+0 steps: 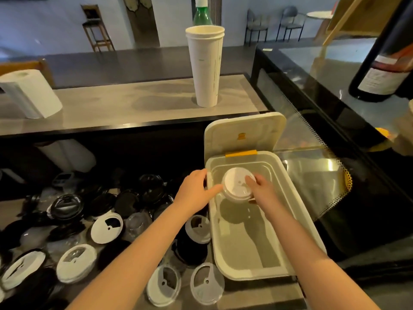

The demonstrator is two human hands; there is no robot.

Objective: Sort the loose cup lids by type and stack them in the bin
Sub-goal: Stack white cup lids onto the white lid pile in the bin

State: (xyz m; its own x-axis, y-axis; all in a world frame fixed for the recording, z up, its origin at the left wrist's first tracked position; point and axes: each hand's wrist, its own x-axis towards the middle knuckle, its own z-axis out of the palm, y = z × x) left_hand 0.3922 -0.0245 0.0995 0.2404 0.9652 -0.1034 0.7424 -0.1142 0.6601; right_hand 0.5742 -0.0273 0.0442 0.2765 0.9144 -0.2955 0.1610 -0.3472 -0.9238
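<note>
Bin: under both hands, flap hinged open beyond them so lids can go straight in.
Loose lids: heaped left of the left hand; black, white and clear mixed, unsorted.
Left hand: fingers straight, one tip touching the lid's side, likely to steady it.
Right hand: fingers curled round the lid's right edge, carrying it.
White lid: between both hands, above the bin's far end.

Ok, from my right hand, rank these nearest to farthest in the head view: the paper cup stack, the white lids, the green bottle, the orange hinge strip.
1. white lids, gripped by the right hand over the bin.
2. orange hinge strip, at the bin's back edge.
3. paper cup stack, up on the counter ledge.
4. green bottle, behind the cups.
</note>
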